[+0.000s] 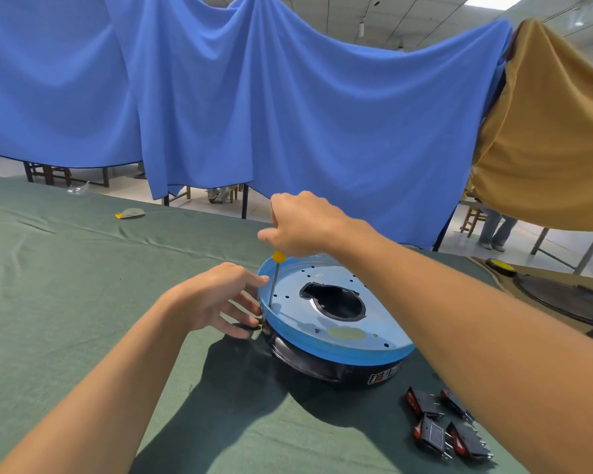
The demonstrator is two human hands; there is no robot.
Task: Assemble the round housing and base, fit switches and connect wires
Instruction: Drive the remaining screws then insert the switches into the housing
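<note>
1. The housing point(322, 366) sits on the table point(83, 302) just ahead of both hands, its filmed base point(384, 323) facing up
2. The right hand point(305, 224) grasps the screwdriver point(278, 256); its long axis stands near upright, tip down at the base's left rim
3. The left hand point(216, 299), nearer that rim, rests relaxed fingers against the housing's left side
4. The switches point(445, 429) lie near the housing's right front, untouched
</note>
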